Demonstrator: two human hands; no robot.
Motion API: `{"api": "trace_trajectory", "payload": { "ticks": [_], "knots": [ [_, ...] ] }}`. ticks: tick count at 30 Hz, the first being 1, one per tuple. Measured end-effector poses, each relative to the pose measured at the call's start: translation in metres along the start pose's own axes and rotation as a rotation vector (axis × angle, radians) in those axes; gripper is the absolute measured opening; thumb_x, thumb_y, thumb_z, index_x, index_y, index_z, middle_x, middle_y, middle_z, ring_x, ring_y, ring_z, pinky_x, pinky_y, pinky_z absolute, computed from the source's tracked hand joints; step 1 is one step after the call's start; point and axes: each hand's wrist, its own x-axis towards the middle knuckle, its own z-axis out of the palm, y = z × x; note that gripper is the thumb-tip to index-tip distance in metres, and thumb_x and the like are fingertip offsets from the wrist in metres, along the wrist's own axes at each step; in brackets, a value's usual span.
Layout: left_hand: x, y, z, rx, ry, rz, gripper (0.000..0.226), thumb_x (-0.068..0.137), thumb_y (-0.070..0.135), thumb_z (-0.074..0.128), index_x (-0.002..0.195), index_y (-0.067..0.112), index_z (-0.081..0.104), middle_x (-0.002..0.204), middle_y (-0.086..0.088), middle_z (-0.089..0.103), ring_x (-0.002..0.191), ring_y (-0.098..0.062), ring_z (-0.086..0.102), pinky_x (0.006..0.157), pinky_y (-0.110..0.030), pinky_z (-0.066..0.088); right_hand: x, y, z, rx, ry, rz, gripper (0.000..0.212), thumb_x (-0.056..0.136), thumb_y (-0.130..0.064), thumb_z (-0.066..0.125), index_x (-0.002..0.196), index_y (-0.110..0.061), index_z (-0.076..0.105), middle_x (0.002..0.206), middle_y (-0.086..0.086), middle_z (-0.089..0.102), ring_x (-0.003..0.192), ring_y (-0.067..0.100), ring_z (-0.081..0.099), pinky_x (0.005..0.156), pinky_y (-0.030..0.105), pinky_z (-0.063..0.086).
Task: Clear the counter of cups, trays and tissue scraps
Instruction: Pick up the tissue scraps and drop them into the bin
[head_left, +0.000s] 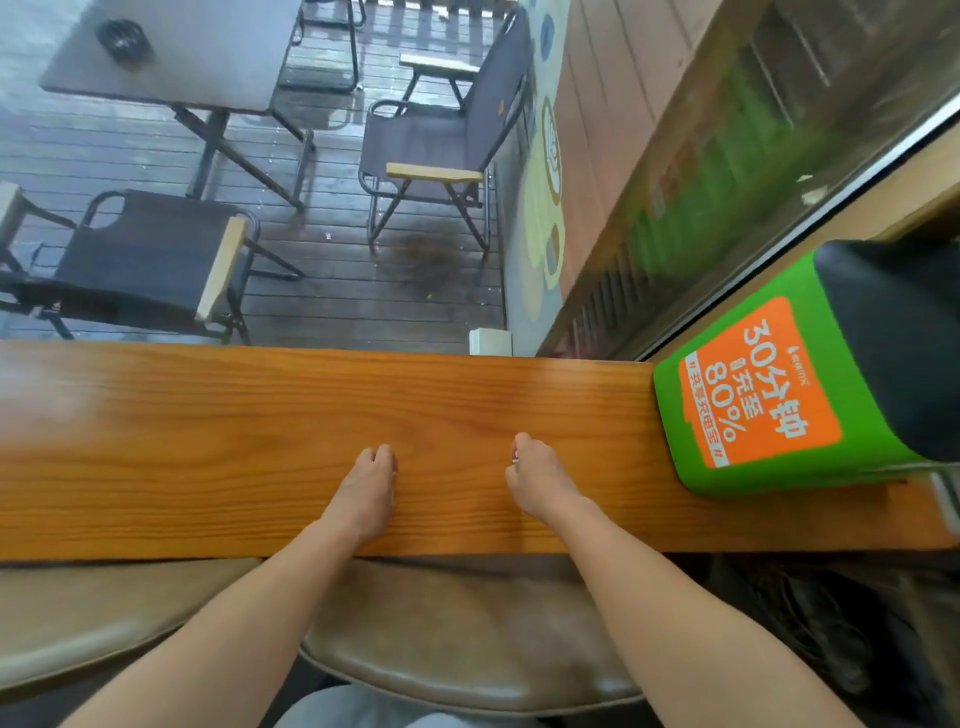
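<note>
Counter (234, 441): no cups, trays or tissue scraps visible anywhere on the wood in view, so none of the task's things can be placed on it; whether any lie past the left or right frame edges, can't tell. Left hand (363, 493) rests knuckles-up near the counter's middle, fingers curled under, narrow, apparently empty. Right hand (537, 480) sits just beside it toward the right end, also curled narrow; a tiny pale/pinkish bit shows at the fingertips (515, 456), maybe a tissue scrap pinched, maybe just nails, too small to tell. Both hands apart from each other, forearms crossing the near edge. At the right end stands a green charging unit w/ orange label (753, 384), touching the counter's far-right area; not a task item, stays. Below the near edge: brown padded stool (467, 639). Beyond the far edge, through glass: deck w/ folding chairs (431, 140) and a table (171, 52). Judgement: visible stretch looks done; what's left is prob. a final check of the unseen ends and binning whatever the right hand may hold.
</note>
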Motion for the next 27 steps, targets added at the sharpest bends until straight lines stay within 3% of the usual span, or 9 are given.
{"api": "trace_trajectory", "payload": {
  "ticks": [3,7,11,18,21,27],
  "knots": [
    [-0.014,0.025,-0.001,0.07,-0.062,0.097,0.029,0.093,-0.002,0.043,0.109,0.021,0.051,0.101,-0.002,0.047,0.094,-0.022,0.048,0.078,-0.029,0.039,-0.027,0.014,-0.012,-0.027,0.043,-0.004,0.006,0.095,-0.013,0.044,0.095,-0.013,0.05,0.1,0.007,0.051,0.086,0.027,0.052,0.068,0.036,0.043],
    [-0.033,0.067,0.003,0.142,-0.106,0.231,0.025,0.097,0.009,0.041,0.112,0.018,0.059,0.104,-0.002,0.049,0.098,-0.022,0.05,0.082,-0.031,0.043,-0.073,0.037,-0.029,0.002,0.148,0.0,0.013,0.09,-0.01,0.049,0.099,-0.009,0.059,0.106,0.015,0.055,0.096,0.035,0.056,0.076,0.036,0.047],
    [-0.064,0.117,0.014,0.227,-0.159,0.404,0.022,0.089,0.007,0.05,0.101,0.019,0.064,0.099,-0.001,0.053,0.107,-0.026,0.053,0.088,-0.032,0.043,-0.134,0.071,-0.041,0.048,0.24,0.044,0.015,0.086,-0.009,0.053,0.099,-0.013,0.06,0.106,0.014,0.054,0.096,0.035,0.056,0.074,0.035,0.045],
    [-0.137,0.198,0.055,0.387,-0.184,0.669,0.018,0.083,0.006,0.06,0.094,0.019,0.068,0.098,-0.002,0.051,0.101,-0.027,0.058,0.078,-0.032,0.047,-0.257,0.131,-0.036,0.159,0.392,0.2,0.02,0.08,-0.009,0.058,0.088,-0.026,0.052,0.098,0.001,0.048,0.088,0.029,0.057,0.075,0.037,0.051],
    [-0.179,0.24,0.085,0.44,-0.189,0.794,0.02,0.08,0.005,0.061,0.094,0.019,0.066,0.097,-0.002,0.051,0.098,-0.029,0.059,0.076,-0.034,0.05,-0.312,0.164,-0.027,0.155,0.445,0.266,0.021,0.08,-0.01,0.061,0.092,-0.025,0.051,0.097,0.0,0.046,0.086,0.028,0.056,0.07,0.035,0.047],
    [-0.236,0.306,0.145,0.499,-0.227,0.989,0.022,0.078,0.003,0.057,0.092,0.019,0.06,0.097,0.0,0.048,0.09,-0.027,0.057,0.065,-0.037,0.048,-0.382,0.218,-0.011,0.173,0.553,0.402,0.024,0.084,-0.01,0.064,0.1,-0.023,0.053,0.105,0.003,0.05,0.092,0.031,0.057,0.075,0.038,0.049]
  ]
}}
